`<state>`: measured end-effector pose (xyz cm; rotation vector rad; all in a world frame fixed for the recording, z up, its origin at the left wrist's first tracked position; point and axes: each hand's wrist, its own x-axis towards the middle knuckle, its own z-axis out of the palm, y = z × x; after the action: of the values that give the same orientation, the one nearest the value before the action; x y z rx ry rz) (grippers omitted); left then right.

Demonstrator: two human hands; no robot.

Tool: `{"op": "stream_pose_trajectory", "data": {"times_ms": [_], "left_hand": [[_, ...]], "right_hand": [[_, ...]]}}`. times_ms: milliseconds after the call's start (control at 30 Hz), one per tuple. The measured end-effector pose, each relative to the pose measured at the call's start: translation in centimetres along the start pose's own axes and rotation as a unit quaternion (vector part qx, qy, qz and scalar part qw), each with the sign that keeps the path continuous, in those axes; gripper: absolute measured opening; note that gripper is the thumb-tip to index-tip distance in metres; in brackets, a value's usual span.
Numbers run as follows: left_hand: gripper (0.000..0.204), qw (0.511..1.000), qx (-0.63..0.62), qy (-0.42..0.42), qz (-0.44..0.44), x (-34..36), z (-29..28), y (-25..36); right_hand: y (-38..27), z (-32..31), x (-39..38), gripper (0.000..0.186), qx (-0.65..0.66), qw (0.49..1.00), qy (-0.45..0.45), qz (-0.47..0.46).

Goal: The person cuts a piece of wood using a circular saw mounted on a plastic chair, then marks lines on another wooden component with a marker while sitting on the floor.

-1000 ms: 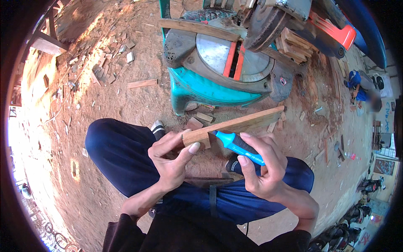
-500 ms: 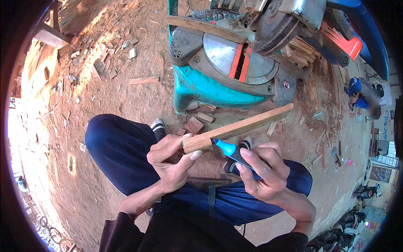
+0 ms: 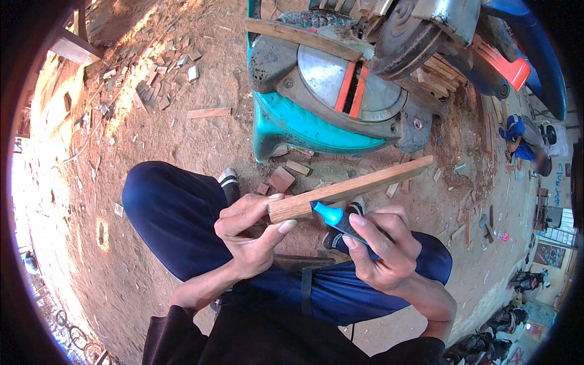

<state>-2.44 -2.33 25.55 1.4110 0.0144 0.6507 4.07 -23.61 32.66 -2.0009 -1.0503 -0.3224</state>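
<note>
At the far left, wood offcuts [image 3: 157, 85] lie scattered on the bare ground [image 3: 143, 143], well apart from the hands. The left hand [image 3: 248, 234] pinches the near end of a wooden strip [image 3: 365, 182] between thumb and fingers, its grip pressed firmly on the wood. The strip is held in the air above the lap, its long axis running from this hand up and to the right, away from the body. Right of the left thumb, the dark tip of a blue marker [image 3: 330, 213] meets the strip's lower side, near its held end; whether it touches cannot be told. The marker slants from that tip down and right into the right hand [image 3: 389, 246], whose thumb and fingers are closed around the barrel. The strip thus lies up and left of the right grip, the left hand being nearer. Beyond the strip, a saw [image 3: 319, 73] rests on a teal plastic seat [image 3: 304, 125]. Compared with a second ago, the marker's barrel is more foreshortened, showing less of its blue side.
</note>
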Motion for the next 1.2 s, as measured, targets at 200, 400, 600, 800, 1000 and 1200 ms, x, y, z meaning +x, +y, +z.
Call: {"op": "stream_pose_trajectory", "data": {"times_ms": [200,400,600,800,1000,1200], "left_hand": [[0.037,1.000,0.009,-0.005,0.002,0.0,-0.1,-0.1],[0.034,0.998,0.054,-0.009,-0.037,0.4,0.2,0.5],[0.031,0.964,-0.108,0.141,-0.196,3.0,0.5,0.9],[0.029,0.951,-0.164,0.154,-0.212,3.6,-1.1,0.3],[0.031,0.941,-0.177,0.171,-0.233,3.6,-0.8,-0.1],[0.030,0.953,-0.149,0.126,-0.233,3.3,-0.3,0.3]], "right_hand": [[0.0,0.0,0.0,0.039,0.003,1.000,0.002,0.000],[-0.4,0.4,0.3,0.045,-0.007,1.000,0.008,0.008],[-0.1,1.3,-2.0,0.044,0.001,0.966,-0.259,-0.005],[-0.2,0.0,0.0,0.043,0.014,0.973,-0.227,0.029],[-0.4,-2.5,1.6,0.037,0.007,0.983,-0.148,0.105],[0.1,-2.7,1.3,0.029,0.014,0.989,-0.099,0.108]]}}
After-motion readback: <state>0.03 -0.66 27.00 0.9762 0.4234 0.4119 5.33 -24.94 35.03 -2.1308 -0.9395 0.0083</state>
